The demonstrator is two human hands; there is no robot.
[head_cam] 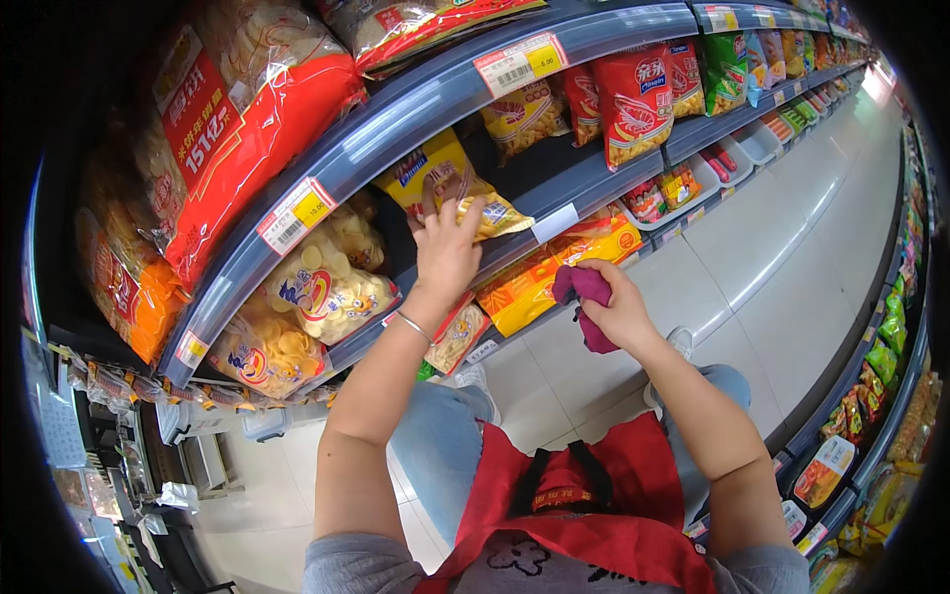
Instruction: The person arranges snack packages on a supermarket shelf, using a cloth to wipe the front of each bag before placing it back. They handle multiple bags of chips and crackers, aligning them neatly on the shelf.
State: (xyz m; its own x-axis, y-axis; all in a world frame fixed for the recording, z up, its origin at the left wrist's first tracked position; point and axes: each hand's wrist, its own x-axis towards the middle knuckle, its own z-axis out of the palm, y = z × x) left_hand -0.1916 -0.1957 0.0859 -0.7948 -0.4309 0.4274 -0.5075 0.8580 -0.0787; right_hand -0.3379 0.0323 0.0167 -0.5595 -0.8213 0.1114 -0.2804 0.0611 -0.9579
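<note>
My left hand grips the front of a yellow snack bag on the middle shelf, its fingers spread over the crinkled film. The bag leans towards me, and part of it is hidden behind the fingers. In my right hand is a bunched purple cloth, held out in front of the shelf edge. Left of the yellow bag stand clear bags of pale chips. Farther along the same shelf are another yellow snack bag and a red snack bag.
Large red-trimmed snack bags fill the shelf above, behind a rail with price tags. Below lie orange-yellow packets and white trays of small packs. A second stocked shelf runs along the right, across the tiled floor.
</note>
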